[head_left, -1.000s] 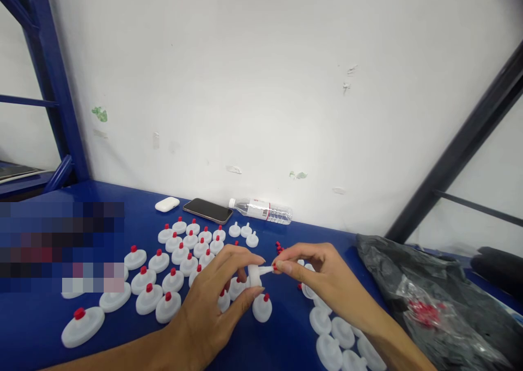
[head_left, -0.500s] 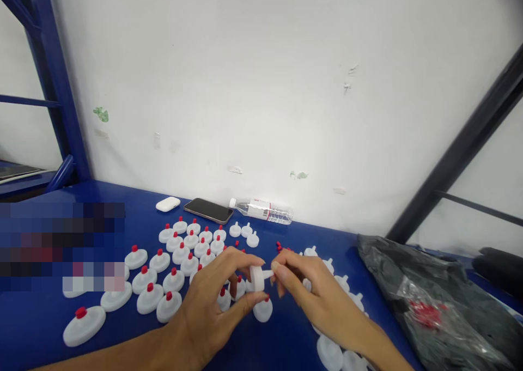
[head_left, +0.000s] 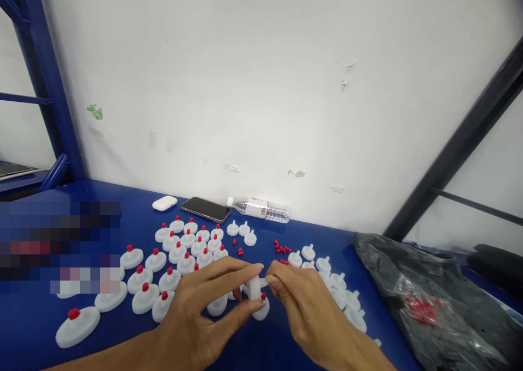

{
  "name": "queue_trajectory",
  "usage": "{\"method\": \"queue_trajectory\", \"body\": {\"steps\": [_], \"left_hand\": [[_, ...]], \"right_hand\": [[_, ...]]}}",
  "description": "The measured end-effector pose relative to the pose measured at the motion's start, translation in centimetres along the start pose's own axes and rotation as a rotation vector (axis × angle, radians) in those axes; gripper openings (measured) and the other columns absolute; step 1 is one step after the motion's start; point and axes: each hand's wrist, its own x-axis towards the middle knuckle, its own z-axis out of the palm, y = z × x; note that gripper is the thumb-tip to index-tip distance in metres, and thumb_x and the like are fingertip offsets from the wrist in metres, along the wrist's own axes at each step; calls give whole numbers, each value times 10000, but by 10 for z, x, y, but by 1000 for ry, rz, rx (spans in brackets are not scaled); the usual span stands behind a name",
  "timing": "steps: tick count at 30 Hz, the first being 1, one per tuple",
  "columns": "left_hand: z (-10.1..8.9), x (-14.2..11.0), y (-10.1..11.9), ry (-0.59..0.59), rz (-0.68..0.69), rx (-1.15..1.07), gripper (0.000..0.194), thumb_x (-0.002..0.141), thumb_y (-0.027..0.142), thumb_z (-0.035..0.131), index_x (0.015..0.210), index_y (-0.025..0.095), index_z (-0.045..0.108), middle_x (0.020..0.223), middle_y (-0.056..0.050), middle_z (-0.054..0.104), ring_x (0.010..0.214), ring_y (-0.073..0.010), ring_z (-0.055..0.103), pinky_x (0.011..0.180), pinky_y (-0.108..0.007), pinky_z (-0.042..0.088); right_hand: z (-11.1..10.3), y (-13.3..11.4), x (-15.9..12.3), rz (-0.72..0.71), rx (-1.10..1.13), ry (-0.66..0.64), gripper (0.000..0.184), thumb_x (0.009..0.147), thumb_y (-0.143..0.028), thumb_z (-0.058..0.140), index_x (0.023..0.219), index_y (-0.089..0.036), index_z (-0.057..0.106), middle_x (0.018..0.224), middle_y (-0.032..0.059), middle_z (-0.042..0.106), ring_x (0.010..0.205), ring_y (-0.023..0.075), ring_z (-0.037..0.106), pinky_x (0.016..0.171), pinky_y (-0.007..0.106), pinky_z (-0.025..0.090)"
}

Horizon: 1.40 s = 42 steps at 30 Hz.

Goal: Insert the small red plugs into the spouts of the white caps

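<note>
My left hand (head_left: 216, 300) grips a white plastic nozzle cap (head_left: 254, 288) by its round base, thumb below and fingers above. The cap lies on its side in the air, its thin spout pointing right. My right hand (head_left: 312, 305) is closed in a pinch at the spout's end; its fingertips hide the tip, and whether a small red piece is between them cannot be seen. Just below, a nozzle cap with a red tip (head_left: 261, 309) stands on the blue table (head_left: 278, 344). Many similar red-tipped caps (head_left: 145, 298) stand to the left of my hands.
Loose red tips (head_left: 281, 247) lie beyond my hands. Bare nozzle caps (head_left: 338, 281) stand at the right, and several more (head_left: 250, 237) at the back. A phone (head_left: 205, 209), a white case (head_left: 164, 202) and a bottle (head_left: 261, 208) lie by the wall. A dark plastic bag (head_left: 392, 284) covers the right side.
My right hand has turned and closed more tightly round the spout's end, hiding more of it. The view has shifted slightly, and more loose red tips show behind my hands.
</note>
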Motion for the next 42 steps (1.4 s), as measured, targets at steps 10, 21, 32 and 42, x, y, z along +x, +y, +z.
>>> {"method": "queue_trajectory", "body": {"steps": [10,21,32,42], "left_hand": [[3,0,-3,-10,-153,76,317,984,390,706,1299,381,670,956,44,751,605,-108,633,598,-196,585],[-2,-7,16,-207,-162,70,255,1056,211,367,1205,309,550,1025,0,603,771,-141,595,696,-261,498],[-3,-7,13,-256,-17,38,327,1003,73,322,1082,288,555,968,2,620,820,-145,688,685,-245,507],[3,-9,7,-295,128,116,318,859,11,397,964,250,579,865,-12,664,748,-164,640,639,-261,468]], "right_hand": [[-8,-2,3,9,-102,74,370,1113,-340,323,756,-247,356,664,-56,443,567,132,400,573,316,264],[-17,24,12,269,-434,-40,528,1099,-434,312,620,-236,413,572,-4,571,523,175,490,586,359,237],[-33,42,15,324,-596,-51,157,1054,-290,550,1005,-262,697,939,4,741,799,232,687,675,353,418],[-18,51,13,77,-472,-40,325,1097,-271,430,1365,-254,613,1383,79,647,1298,279,548,1088,526,477]]}}
